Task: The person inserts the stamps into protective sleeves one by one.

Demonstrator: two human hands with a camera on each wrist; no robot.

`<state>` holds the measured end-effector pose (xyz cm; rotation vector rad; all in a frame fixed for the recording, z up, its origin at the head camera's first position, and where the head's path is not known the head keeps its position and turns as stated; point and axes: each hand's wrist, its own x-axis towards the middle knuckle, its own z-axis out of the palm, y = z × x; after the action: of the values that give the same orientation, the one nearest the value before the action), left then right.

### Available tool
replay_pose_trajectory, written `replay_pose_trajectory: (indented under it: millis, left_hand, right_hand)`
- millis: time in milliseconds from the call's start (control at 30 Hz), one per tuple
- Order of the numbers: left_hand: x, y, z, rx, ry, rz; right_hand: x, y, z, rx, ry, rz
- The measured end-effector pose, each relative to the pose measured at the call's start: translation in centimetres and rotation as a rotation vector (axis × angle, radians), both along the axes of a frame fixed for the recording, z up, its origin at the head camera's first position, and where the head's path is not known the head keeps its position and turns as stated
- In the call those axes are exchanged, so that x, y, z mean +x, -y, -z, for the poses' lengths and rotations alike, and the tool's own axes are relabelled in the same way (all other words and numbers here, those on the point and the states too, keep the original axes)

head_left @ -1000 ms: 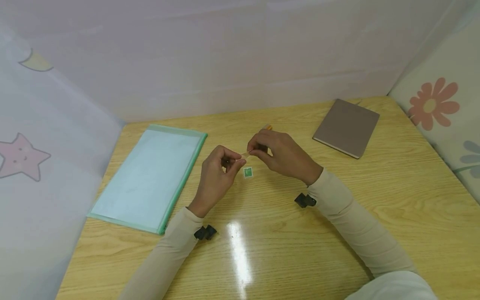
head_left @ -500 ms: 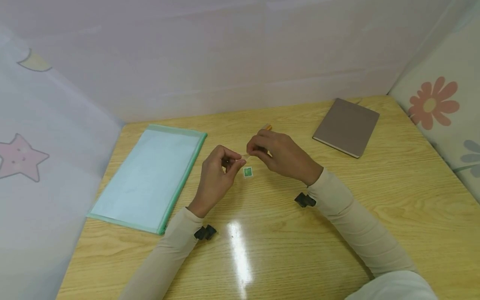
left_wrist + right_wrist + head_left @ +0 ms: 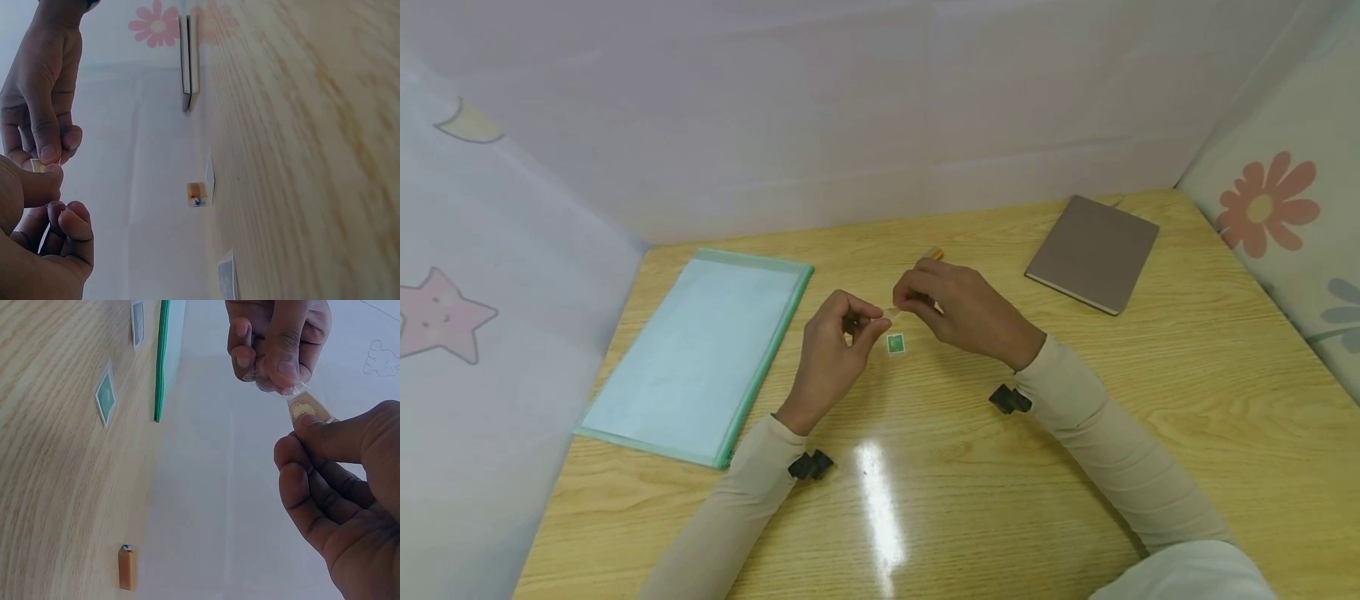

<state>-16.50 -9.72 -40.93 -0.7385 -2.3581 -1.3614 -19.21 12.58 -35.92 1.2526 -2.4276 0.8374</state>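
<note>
**Both hands pinch one small packet above mid-table**

Centre frame, left hand (image 3: pixel 833 346) and right hand (image 3: pixel 964 310) each pinch an end of a small clear packet (image 3: pixel 304 407), its long axis running hand to hand, raised above the table (image 3: pixel 1075 467). Green stamp (image 3: pixel 896 343) lies directly beneath. Beyond: orange item (image 3: pixel 127 567); folder (image 3: pixel 700 350) left, notebook (image 3: pixel 1093 252) upper right, both well apart.

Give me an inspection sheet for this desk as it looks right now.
Surface: wooden table, with a light glare streak.
Job's things: small yellowish piece in a clear sleeve, pinched between both hands above the table.
Clutter: green stamp lying flat, green-edged zip folder, brown notebook, small orange item.
Grips: left hand and right hand each pinch one end of the piece.
Cables: nothing seen.
Surroundings: pale fabric walls with star and flower prints.
</note>
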Motion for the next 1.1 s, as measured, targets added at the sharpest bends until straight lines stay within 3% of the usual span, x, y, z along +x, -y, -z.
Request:
replay_pose_trajectory:
  millis: [333,633,1100]
  left_hand:
    - [0.01,-0.10,-0.07,-0.025,-0.008,-0.004]
    - [0.04,-0.17,0.08,-0.054,-0.013,-0.004]
    - [0.09,-0.01,-0.02,0.007,0.072,0.007]
  right_hand:
    - [0.17,0.07,-0.07,0.007,0.008,-0.010]
    - [0.38,0.25,0.00,0.006,0.092,-0.018]
    - [0.29,-0.26,-0.35,-0.052,0.096,-0.009]
